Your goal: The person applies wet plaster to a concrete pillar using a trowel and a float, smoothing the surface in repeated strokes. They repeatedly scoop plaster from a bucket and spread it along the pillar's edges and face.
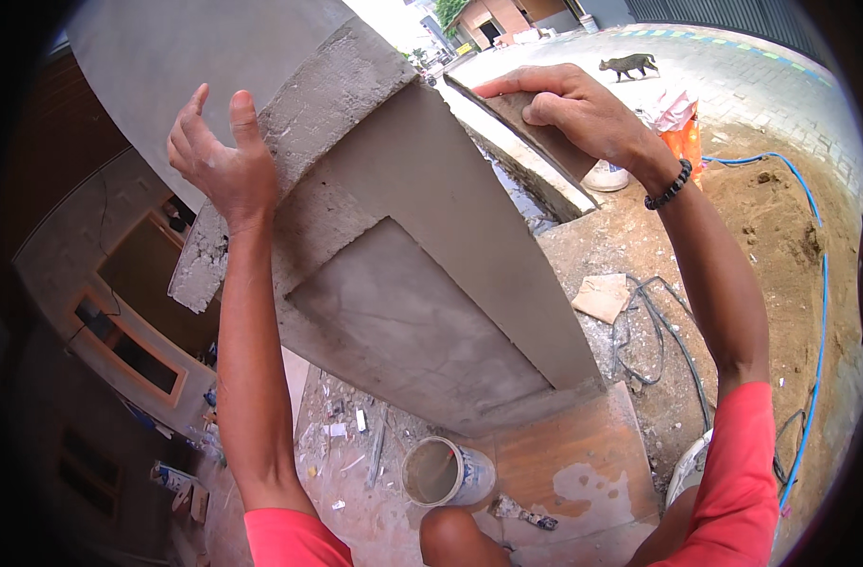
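My right hand (592, 109) grips a flat, thin, grey-brown board (550, 137) with a dark edge, index finger stretched along its top. The board is held at the right of the pillar's upper end. My left hand (222, 156) is raised with fingers apart and nothing in it. It is beside the rough cement ledge (332, 80) of the pillar; whether the palm touches it I cannot tell. Below the ledge, the grey plastered pillar (493, 227) has a recessed smooth panel (413, 317). Wet-looking grey cement covers its face.
A bucket (474, 475) holding grey mix stands at the pillar's foot, with a dirty scraper-like tool (523, 513) beside it. Black cable (663, 331) and a blue hose (822, 312) cross the sandy ground. A cat (630, 65) is on the paving behind. Debris litters the floor at left.
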Tool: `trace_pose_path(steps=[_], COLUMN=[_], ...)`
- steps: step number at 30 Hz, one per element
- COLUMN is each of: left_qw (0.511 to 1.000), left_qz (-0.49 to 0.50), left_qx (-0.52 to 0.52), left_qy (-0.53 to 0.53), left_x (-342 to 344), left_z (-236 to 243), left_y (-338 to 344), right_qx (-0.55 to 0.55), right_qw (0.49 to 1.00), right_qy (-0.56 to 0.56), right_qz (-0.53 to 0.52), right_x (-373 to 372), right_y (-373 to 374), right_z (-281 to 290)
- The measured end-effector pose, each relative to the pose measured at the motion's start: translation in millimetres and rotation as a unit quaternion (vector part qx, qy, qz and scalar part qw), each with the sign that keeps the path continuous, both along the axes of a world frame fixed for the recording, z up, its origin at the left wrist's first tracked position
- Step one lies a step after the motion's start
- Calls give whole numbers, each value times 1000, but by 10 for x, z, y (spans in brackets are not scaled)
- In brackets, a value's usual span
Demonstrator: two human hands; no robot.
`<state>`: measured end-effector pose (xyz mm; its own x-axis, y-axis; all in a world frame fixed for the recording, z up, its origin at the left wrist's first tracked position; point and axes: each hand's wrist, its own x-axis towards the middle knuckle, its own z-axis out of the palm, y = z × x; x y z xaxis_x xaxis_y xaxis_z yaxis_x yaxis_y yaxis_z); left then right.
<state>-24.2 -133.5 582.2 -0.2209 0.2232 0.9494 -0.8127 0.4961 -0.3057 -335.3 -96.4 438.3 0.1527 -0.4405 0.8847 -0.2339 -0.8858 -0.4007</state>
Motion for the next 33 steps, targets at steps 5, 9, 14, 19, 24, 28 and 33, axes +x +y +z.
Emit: trace_pose_path(steps=[5, 9, 14, 19, 24, 28, 33], left_qw=[1000, 1000, 1000, 1000, 1000, 1000, 999], left_qz=[-2, -8, -8, -10, -6, -16, -32], left_qx=[-5, -3, 4, -5, -3, -2, -7], left_qy=[7, 15, 18, 14, 11, 10, 3], left_x=[-50, -35, -13, -52, 1, 31, 45], left_z=[34, -1, 12, 27, 46, 32, 55], left_y=[16, -11, -5, -22, -16, -33, -75], right_qx=[-33, -2, 126, 183, 327, 242, -125], right_qw=[998, 996, 989, 976, 943, 967, 954], right_qy=[30, 66, 67, 107, 0, -46, 215], right_qz=[-33, -65, -42, -51, 58, 61, -168], right_x=[39, 31, 45, -37, -245, -138, 87], right_y=[-83, 55, 242, 331, 676, 757, 516], right_z=[92, -306, -1053, -1887, -2185, -1900, -1531])
